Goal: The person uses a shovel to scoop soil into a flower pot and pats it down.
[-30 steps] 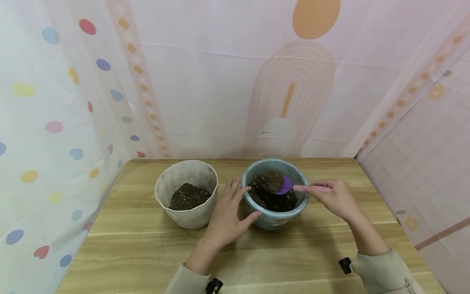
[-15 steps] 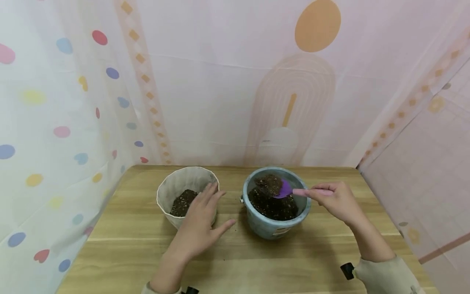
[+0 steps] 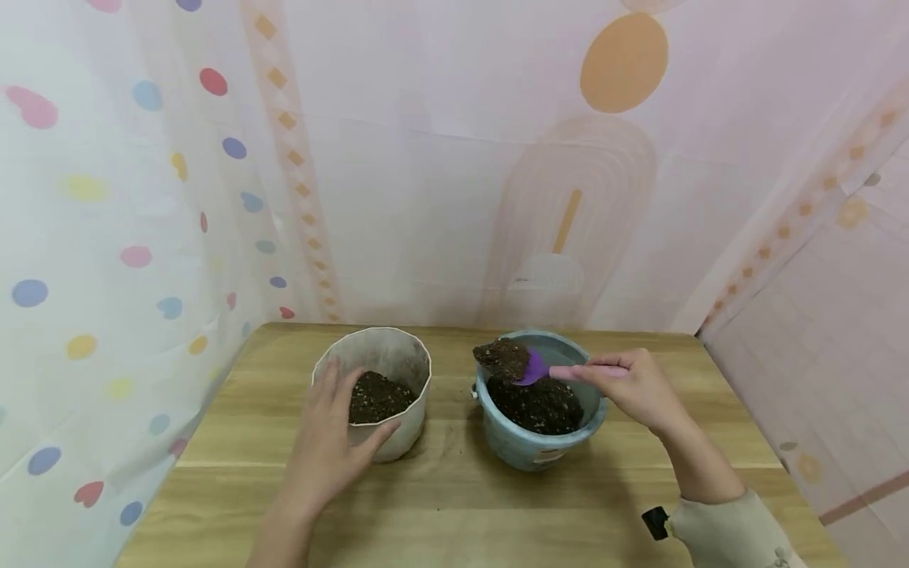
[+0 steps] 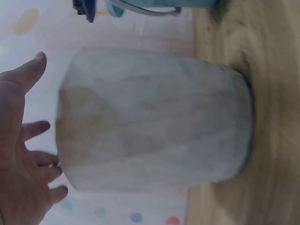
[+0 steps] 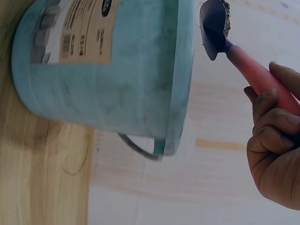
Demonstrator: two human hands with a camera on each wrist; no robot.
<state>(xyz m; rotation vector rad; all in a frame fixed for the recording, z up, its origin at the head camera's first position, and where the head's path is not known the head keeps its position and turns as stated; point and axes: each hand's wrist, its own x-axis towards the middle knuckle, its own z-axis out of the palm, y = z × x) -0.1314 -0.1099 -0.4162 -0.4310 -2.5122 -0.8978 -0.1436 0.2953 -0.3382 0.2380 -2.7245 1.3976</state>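
My right hand (image 3: 639, 390) grips the pink handle of a small trowel (image 3: 534, 369) with a purple blade. Dark soil (image 3: 503, 359) is heaped on the blade, over the left rim of the blue bucket (image 3: 529, 451). In the right wrist view the trowel (image 5: 255, 70) is above the bucket's rim, fingers curled round its handle. My left hand (image 3: 327, 442) is at the near left side of the white pot (image 3: 405, 434), fingers spread. The left wrist view has the fingers of that hand (image 4: 28, 154) extended close to the pot's rim. Soil partly fills both containers.
Both containers stand on a wooden table (image 3: 461, 521), with a gap between them. A patterned cloth (image 3: 426, 197) hangs behind and at the sides. The bucket has a wire handle (image 5: 138, 146) and a paper label (image 5: 86, 33).
My left hand has moved left from the bucket's rim to the white pot's left side. The loaded trowel has risen from inside the bucket and shifted left over its rim.
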